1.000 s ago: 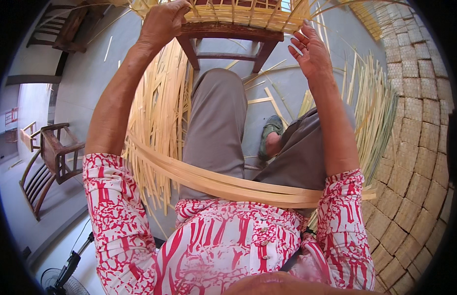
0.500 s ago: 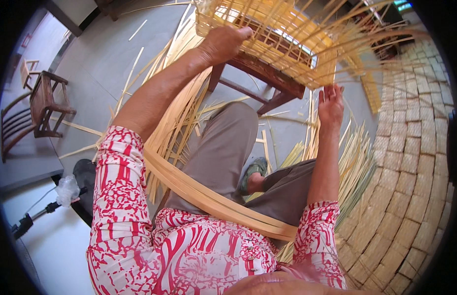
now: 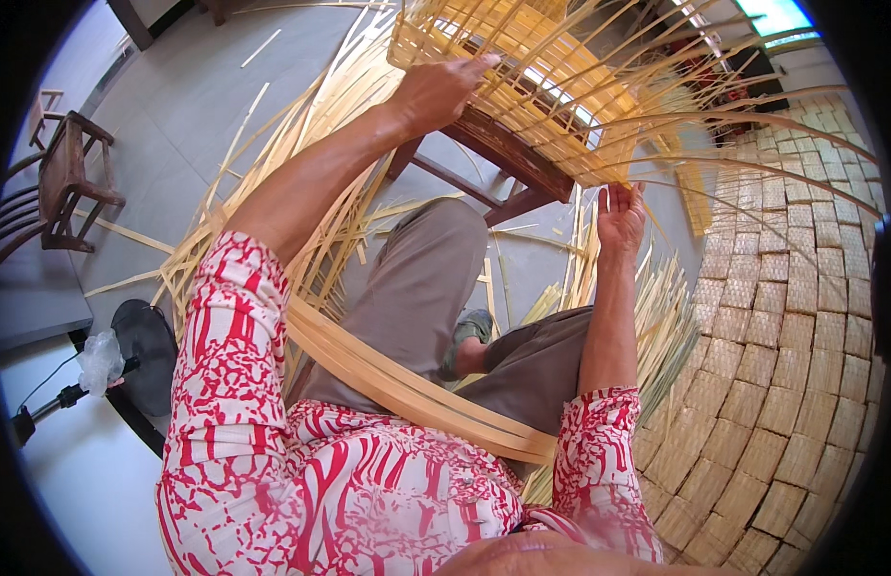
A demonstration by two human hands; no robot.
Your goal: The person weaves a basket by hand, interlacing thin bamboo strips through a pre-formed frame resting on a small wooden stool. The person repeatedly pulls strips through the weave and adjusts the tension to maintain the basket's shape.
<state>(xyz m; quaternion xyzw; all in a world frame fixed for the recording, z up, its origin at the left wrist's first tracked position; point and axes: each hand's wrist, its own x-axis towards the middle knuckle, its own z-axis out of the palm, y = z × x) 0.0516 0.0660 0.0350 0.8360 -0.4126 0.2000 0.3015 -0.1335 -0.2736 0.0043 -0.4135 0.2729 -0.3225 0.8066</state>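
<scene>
A half-woven bamboo piece [image 3: 522,86] with long loose strips fanning out rests on a dark wooden stool [image 3: 508,154] in front of me. My left hand [image 3: 436,91] reaches up and grips its near left edge. My right hand [image 3: 620,216] is raised under the near right edge, palm toward me, with its spread fingertips touching the hanging strips. A thick bundle of flat bamboo strips [image 3: 397,384] lies across my lap, from my left arm to my right elbow.
Loose bamboo strips [image 3: 273,163] litter the grey floor around my legs. A large woven mat [image 3: 800,336] covers the right side. A dark wooden chair [image 3: 61,182] stands at the left, and a round black fan base [image 3: 143,355] sits near my left elbow.
The view has swung right and down. My left hand stays on the woven piece's edge. My right hand has dropped from the weave to its lower right edge.
</scene>
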